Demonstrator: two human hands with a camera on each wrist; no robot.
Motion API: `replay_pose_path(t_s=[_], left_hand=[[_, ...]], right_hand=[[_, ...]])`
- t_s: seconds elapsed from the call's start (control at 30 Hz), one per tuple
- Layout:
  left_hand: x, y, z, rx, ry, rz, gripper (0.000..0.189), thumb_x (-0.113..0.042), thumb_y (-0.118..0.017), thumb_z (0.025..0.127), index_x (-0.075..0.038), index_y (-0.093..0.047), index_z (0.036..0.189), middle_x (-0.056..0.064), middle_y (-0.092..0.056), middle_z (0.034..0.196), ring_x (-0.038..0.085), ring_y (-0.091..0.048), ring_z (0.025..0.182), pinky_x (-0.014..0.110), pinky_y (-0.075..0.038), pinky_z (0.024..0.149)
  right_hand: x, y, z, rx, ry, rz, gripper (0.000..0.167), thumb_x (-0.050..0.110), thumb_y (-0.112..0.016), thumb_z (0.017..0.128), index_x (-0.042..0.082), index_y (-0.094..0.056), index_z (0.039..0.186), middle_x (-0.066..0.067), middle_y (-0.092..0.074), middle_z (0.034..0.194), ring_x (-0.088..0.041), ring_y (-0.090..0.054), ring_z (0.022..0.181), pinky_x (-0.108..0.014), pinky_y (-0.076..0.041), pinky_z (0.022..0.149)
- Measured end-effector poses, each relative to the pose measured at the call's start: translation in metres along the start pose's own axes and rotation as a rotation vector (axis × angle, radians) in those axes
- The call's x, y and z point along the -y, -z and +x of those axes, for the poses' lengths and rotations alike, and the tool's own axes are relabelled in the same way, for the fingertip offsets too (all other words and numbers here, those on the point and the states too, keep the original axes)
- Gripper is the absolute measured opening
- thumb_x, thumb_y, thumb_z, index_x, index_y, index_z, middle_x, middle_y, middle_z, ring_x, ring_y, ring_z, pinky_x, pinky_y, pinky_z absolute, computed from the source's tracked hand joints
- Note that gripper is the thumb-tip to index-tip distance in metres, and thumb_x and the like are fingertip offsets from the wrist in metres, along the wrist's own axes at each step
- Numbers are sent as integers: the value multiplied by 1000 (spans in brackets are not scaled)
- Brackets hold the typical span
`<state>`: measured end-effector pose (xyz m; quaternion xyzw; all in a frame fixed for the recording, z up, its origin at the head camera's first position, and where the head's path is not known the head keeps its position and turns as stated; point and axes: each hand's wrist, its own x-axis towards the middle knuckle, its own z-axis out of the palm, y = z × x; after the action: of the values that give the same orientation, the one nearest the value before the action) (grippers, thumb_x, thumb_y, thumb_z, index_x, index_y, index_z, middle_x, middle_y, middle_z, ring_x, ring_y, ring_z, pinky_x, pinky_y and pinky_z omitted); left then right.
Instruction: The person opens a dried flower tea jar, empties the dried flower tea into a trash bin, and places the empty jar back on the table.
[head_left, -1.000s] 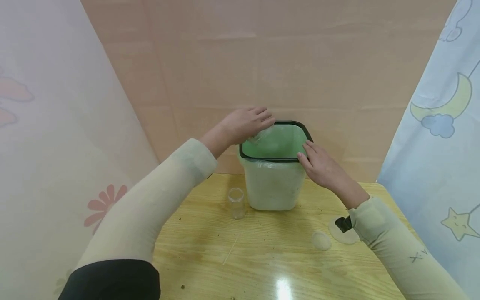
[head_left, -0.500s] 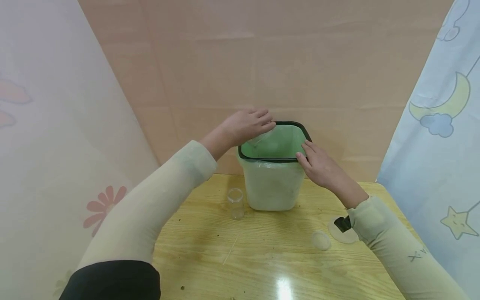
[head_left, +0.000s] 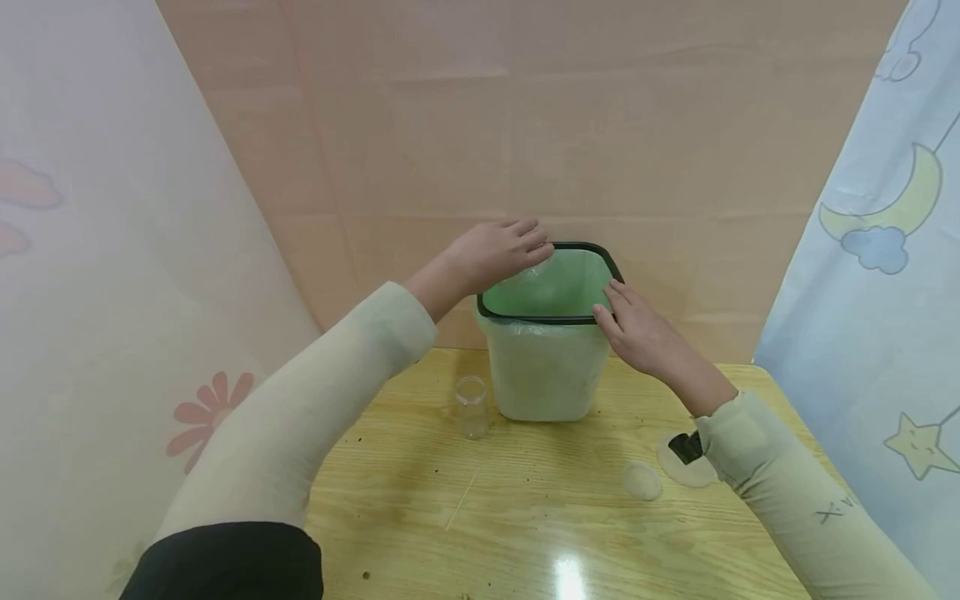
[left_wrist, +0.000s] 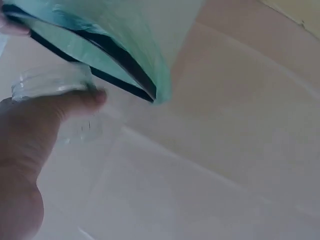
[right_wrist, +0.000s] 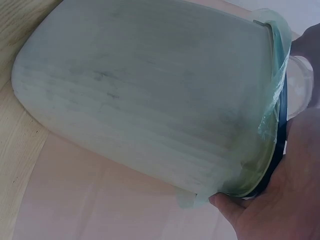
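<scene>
My left hand (head_left: 498, 250) is over the left side of a pale trash bin (head_left: 547, 379) that has a black rim and a green bag liner (head_left: 573, 283). In the left wrist view its thumb and fingers grip a clear jar (left_wrist: 55, 82) beside the bin's opening. From the head view most of the jar is hidden beneath the hand. My right hand (head_left: 641, 333) holds the bin's right front corner. Its thumb (right_wrist: 227, 207) lies against the outside of the rim in the right wrist view, while the other fingers reach over it.
A second clear jar (head_left: 472, 408) stands on the wooden table (head_left: 525, 542), left of the bin. A small round disc (head_left: 642, 481) and a larger one (head_left: 682, 471) lie near the right sleeve. One thin pale stick (head_left: 461, 500) lies in front.
Under my left hand the jar has turned slightly, and less of it shows over the bin's opening. My right hand and the bin have stayed in place.
</scene>
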<state>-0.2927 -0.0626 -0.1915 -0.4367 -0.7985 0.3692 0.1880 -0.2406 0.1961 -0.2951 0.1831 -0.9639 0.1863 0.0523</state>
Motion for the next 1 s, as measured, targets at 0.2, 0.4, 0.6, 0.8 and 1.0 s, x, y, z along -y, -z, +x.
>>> replay_pose_path(t_s=[0.2,0.4,0.6,0.8,1.0], left_hand=[[-5,0,3,-49,-34,139,63,-4,-62,100,-9,-32,155,10,-40,156,29,-37,142,37,-28,121],[-6,-2,3,-76,-62,235,58,-7,-63,99,-8,-37,151,9,-46,149,29,-41,133,36,-29,119],[-6,-1,2,-110,-45,239,56,-4,-60,101,-8,-36,151,10,-45,151,29,-41,138,36,-31,119],[-9,1,4,-105,-3,133,59,-5,-60,101,-8,-34,153,10,-43,153,29,-39,140,37,-30,120],[-11,2,5,-113,-15,225,53,-5,-58,102,-8,-36,151,9,-46,149,29,-42,135,36,-31,118]], right_hand=[[0,0,0,1,0,6,72,45,-22,111,-12,-20,155,-31,-12,164,-48,-11,151,-62,-13,120],[0,1,0,-8,3,9,71,43,-23,111,-12,-20,155,-32,-12,164,-48,-11,151,-62,-13,120],[1,1,0,-14,7,7,71,44,-23,111,-12,-20,155,-32,-13,163,-49,-12,151,-62,-14,120],[1,3,-1,-11,5,8,71,44,-23,111,-12,-20,155,-32,-12,164,-48,-12,151,-62,-14,120],[2,4,-1,-11,7,5,70,43,-24,111,-12,-21,155,-32,-13,163,-48,-12,151,-62,-14,120]])
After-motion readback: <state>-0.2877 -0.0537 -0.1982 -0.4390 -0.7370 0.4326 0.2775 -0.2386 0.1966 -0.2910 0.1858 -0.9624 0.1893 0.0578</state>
